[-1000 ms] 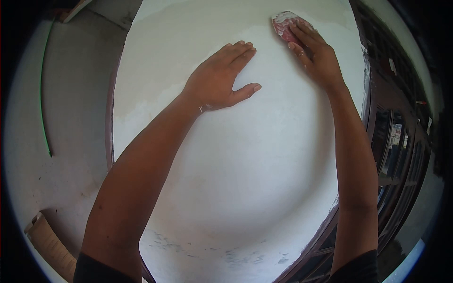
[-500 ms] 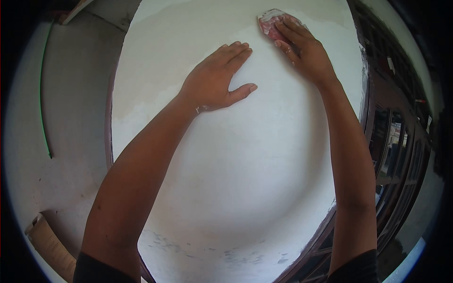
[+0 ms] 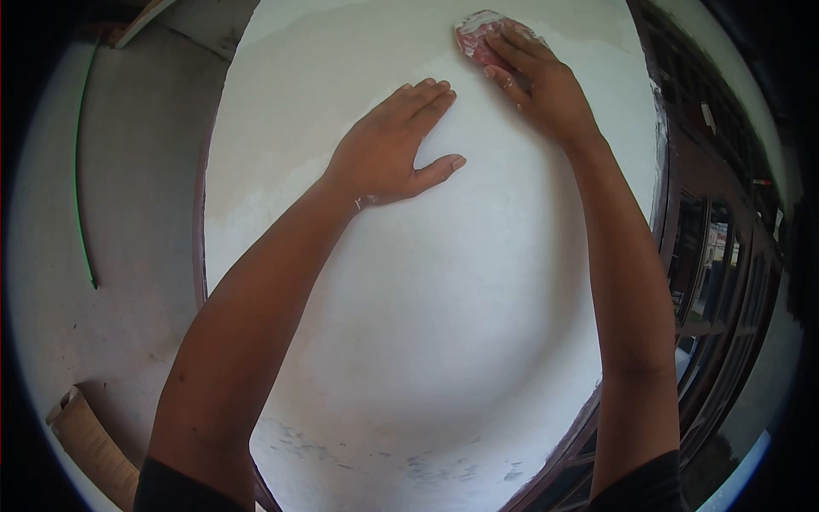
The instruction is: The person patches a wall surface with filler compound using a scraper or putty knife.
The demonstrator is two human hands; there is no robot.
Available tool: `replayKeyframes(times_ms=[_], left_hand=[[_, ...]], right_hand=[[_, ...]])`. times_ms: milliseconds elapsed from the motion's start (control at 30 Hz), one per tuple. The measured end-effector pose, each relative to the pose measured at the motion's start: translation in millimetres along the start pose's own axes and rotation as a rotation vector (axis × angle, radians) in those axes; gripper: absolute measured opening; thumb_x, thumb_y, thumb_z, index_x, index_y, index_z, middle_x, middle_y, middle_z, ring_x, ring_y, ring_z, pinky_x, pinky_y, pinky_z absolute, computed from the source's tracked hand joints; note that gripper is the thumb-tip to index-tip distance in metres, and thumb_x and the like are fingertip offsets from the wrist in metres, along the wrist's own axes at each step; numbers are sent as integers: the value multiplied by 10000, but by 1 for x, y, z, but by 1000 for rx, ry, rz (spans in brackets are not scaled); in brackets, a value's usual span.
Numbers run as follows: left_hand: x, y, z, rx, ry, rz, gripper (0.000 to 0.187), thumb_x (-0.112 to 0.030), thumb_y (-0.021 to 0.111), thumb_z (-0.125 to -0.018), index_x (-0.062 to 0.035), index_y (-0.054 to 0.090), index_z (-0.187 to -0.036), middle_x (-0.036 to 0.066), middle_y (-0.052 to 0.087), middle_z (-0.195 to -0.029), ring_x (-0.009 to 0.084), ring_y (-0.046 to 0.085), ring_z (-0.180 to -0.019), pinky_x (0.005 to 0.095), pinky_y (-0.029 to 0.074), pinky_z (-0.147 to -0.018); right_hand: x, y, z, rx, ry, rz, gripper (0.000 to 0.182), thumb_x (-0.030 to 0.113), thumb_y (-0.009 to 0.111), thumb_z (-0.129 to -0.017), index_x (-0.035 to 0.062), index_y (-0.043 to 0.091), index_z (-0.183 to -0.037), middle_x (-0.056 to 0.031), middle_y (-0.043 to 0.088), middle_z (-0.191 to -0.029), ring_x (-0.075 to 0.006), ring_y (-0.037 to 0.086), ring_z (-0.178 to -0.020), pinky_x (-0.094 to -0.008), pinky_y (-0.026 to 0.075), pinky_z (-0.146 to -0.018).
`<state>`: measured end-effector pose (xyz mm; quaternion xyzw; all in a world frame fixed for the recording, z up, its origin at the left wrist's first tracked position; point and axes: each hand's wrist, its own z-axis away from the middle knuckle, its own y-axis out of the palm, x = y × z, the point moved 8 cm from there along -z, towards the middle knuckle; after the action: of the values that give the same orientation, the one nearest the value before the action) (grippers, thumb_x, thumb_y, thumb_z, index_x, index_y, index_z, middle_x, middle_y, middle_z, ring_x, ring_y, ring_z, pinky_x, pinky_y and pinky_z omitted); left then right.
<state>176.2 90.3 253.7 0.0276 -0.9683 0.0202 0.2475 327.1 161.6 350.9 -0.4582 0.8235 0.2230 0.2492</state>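
A large pale surface [image 3: 444,299], off-white with damp-looking darker patches at its top and dark smudges low down, fills the middle of the view. My left hand [image 3: 394,141] lies flat on it, left of centre, thumb spread away from the fingers and nothing held. Up and to the right, my right hand [image 3: 542,85] is on a reddish pad [image 3: 482,38] smeared with white. Its fingers lie over the pad's right part, and the pad rests against the pale surface. The pad's underside is hidden.
Dark-framed window panes [image 3: 712,264] run down the right side, beside the surface's rough edge. At the left, a green strip [image 3: 78,171] hangs along a grey wall [image 3: 136,196]. A brown cardboard piece [image 3: 94,439] is at the lower left.
My right hand and the reddish pad have moved slightly left and a little up across the surface. My left hand has stayed almost where it was.
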Motion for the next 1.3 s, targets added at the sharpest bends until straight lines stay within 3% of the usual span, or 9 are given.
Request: replayKeyframes(times_ms=[200,400,600,700,767,900,1133,1300], left_hand=[[-1,0,0,-11,2,-5,684,-419,641,-930,-36,459,-1466,134,468,-1522,321,391,-1442,415,330,-1200],[0,1,1,-2,-12,-2,687,-417,644,-925,-44,458,-1471,131,463,-1528,320,392,-1443,414,334,-1198],[0,1,1,-4,-4,-2,685,-417,640,-926,-42,460,-1470,131,459,-1532,309,388,-1447,409,326,-1203],[1,2,1,-6,-16,6,681,-415,640,-925,-39,464,-1465,133,461,-1531,309,387,-1447,410,320,-1206],[1,1,0,-10,-18,14,678,-413,640,-925,-37,467,-1462,133,461,-1531,310,386,-1447,410,314,-1209],[2,2,0,-4,2,12,680,-413,640,-926,-36,466,-1463,138,463,-1528,313,389,-1445,410,321,-1204],[2,2,1,-14,-14,3,679,-413,638,-929,-35,463,-1465,141,459,-1530,322,401,-1436,417,337,-1194],[1,2,1,-13,-8,-6,679,-417,636,-930,-37,463,-1465,140,458,-1530,328,399,-1437,412,338,-1194]], right_hand=[[-9,-14,26,106,9,-56,435,317,671,-954,118,642,-1341,-146,573,-1428,-309,499,-1367,-390,418,-1131],[-22,-21,12,-89,65,28,436,306,666,-960,110,633,-1348,-133,587,-1417,-306,494,-1374,-386,408,-1139],[-24,-17,24,81,59,54,449,336,660,-965,106,630,-1350,-125,584,-1423,-303,488,-1380,-389,397,-1149],[-30,-23,34,72,118,-16,458,355,653,-968,109,628,-1354,-129,584,-1421,-302,481,-1385,-387,396,-1147],[-23,-31,29,-43,78,28,458,359,645,-973,106,627,-1354,-137,589,-1413,-297,486,-1380,-387,397,-1145],[-4,-12,1,-67,11,29,456,354,648,-970,103,628,-1350,-142,595,-1404,-294,507,-1363,-390,406,-1139],[-11,-15,32,103,54,-34,463,337,677,-951,94,633,-1344,-146,604,-1391,-312,526,-1342,-402,417,-1129],[-12,-28,22,-71,85,2,449,330,677,-954,106,639,-1341,-135,602,-1398,-311,524,-1344,-401,417,-1131]])
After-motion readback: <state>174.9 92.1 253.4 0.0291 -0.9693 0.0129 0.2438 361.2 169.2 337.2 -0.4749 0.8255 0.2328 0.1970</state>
